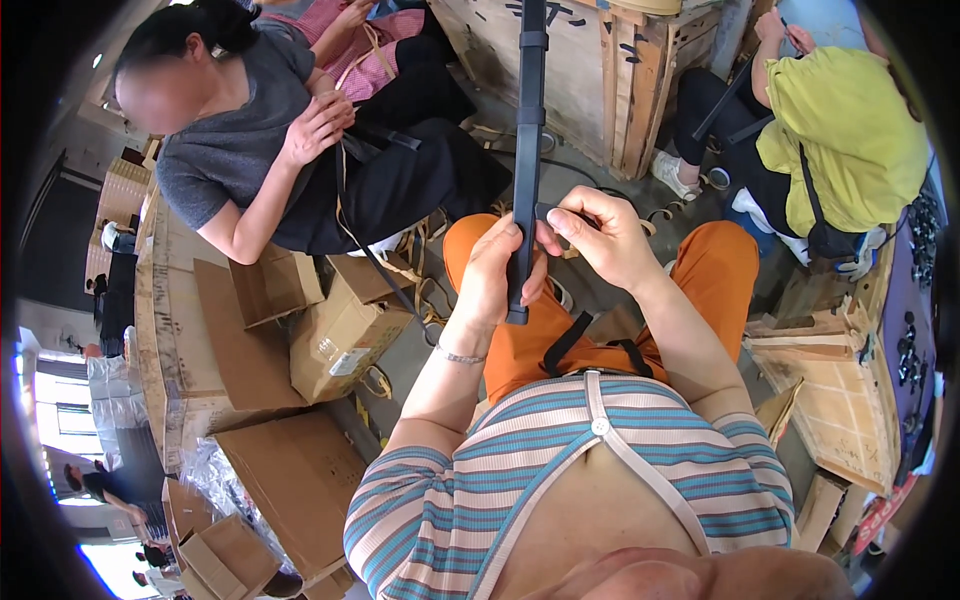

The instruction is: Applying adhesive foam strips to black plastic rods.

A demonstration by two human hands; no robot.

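Observation:
A long flat black strap (pixel 531 100) with raised bands across it runs upright in front of me, its lower end over my lap. My left hand (pixel 490 265) is closed round the strap near that end, thumb on top. Beside it, my right hand (pixel 605 235) pinches a short black piece (pixel 546 212) against the strap's right edge; whether this piece is joined to the strap I cannot tell. Another black strap (pixel 568 345) lies across my lap, over my orange trousers (pixel 715 275).
At the left a seated person (pixel 250 130) handles a thin strap; another in yellow (pixel 845 130) sits at the right. An open cardboard box (pixel 345 340) stands left of my legs. Wooden crates (pixel 560 80) stand ahead, with tan strips (pixel 428 290) scattered on the floor.

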